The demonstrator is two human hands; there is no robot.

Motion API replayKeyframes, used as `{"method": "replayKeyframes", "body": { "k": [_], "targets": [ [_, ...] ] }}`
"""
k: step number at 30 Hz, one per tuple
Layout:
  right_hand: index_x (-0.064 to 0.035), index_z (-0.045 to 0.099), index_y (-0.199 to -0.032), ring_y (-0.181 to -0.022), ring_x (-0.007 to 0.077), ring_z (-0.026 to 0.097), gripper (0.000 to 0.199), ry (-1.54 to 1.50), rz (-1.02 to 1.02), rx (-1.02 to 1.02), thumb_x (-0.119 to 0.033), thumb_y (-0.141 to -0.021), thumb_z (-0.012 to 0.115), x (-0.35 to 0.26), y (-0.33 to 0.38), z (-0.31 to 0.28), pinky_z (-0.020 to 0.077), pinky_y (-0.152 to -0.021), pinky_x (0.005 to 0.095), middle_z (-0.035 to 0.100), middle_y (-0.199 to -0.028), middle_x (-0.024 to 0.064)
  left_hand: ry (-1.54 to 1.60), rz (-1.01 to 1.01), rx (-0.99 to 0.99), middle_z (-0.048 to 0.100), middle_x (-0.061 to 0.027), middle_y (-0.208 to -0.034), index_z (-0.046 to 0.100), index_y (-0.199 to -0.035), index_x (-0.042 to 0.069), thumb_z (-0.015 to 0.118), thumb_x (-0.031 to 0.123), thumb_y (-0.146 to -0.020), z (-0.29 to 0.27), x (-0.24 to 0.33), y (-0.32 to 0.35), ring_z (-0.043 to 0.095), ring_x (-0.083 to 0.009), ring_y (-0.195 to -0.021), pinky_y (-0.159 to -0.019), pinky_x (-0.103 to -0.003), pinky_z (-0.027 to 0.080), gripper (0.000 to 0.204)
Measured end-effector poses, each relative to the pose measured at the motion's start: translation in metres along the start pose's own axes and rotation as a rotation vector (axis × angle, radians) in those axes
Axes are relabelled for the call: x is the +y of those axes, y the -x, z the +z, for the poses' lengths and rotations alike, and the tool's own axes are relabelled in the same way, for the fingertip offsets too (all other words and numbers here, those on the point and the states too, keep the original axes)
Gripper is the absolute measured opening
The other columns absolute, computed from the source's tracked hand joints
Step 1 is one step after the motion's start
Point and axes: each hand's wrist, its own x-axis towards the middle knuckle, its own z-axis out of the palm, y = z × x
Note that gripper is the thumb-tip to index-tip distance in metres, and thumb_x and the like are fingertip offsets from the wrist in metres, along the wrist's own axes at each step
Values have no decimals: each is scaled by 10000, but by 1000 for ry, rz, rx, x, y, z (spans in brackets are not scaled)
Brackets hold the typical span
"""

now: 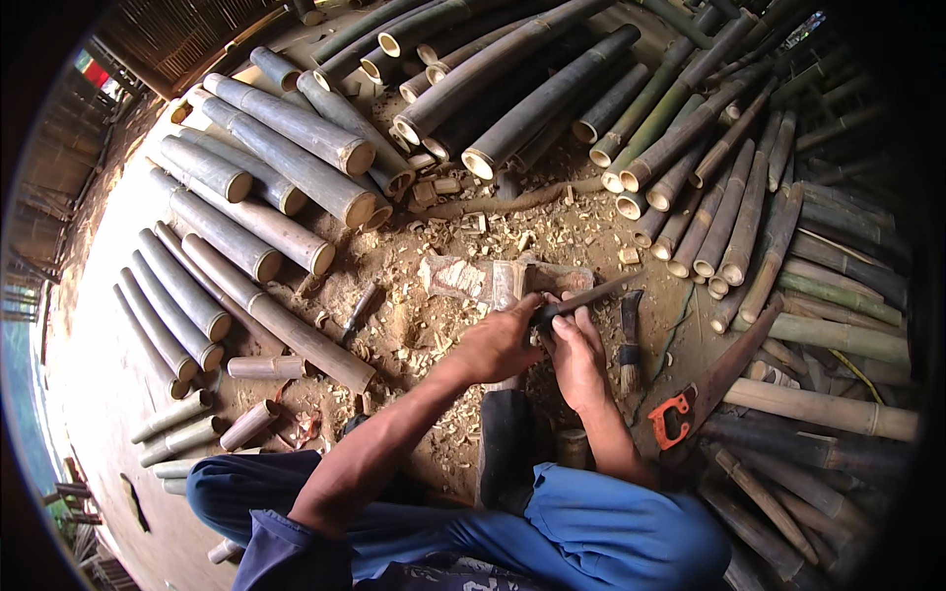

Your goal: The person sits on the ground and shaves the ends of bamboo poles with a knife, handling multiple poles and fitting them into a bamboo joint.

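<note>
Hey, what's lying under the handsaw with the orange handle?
The handsaw lies across bamboo poles on the person's right, its orange handle over wood shavings and dirt floor. What lies directly beneath the blade is covered, so I cannot tell.

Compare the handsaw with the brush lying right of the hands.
The handsaw is long, with an orange handle and a wide dark blade; the brush is short, with a dark handle and a tuft of bristles. The handsaw lies slanted, the brush nearly straight up the picture. Both rest untouched on the shavings-strewn ground.
</note>
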Motion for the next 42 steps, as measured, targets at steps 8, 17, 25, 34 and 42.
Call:
{"method": "replayKeyframes", "body": {
  "k": [8,17,25,34,42],
  "targets": [
    [21,445,-1410,-1211,385,604,685,1763,637,202,-330,-896,731,-1,184,-126,490,-1016,482,604,-1283,250,-230,-38,14,726,-69,-778,770,-1048,133,591,537,-997,-111,-53,-22,589,-117,-547,-465,-287,488,445],
    [67,393,-1450,-1247,349,570,858,1487,1000,219,-336,-811,801,28,295,-156,478,-1037,438,593,-1303,256,-407,118,-178,707,-139,-716,785,-982,54,719,408,-900,-140,-59,-61,689,-268,-644,-642,-413,532,369],
    [93,339,-1497,-1322,325,504,1003,989,535,352,-338,-750,850,16,255,-148,439,-1072,416,545,-1373,279,-448,-4,-190,654,-127,-597,796,-887,39,715,482,-927,-140,-67,-71,660,-240,-559,-592,-407,517,452],
    [65,446,-1347,-833,276,708,778,266,405,153,-276,-735,783,-86,126,-81,624,-765,389,670,-920,169,-487,-31,-213,695,-132,-657,808,-961,80,722,519,-909,-137,-74,-67,689,-255,-595,-596,-402,536,451],
    [-12,289,-1510,-748,235,685,945,629,-49,-28,-192,-699,739,-211,46,1,618,-666,370,606,-1022,172,-523,99,-62,632,-113,-558,776,-783,63,706,573,-898,-132,-77,-59,645,-261,-519,-532,-416,506,528]
  ]
}}
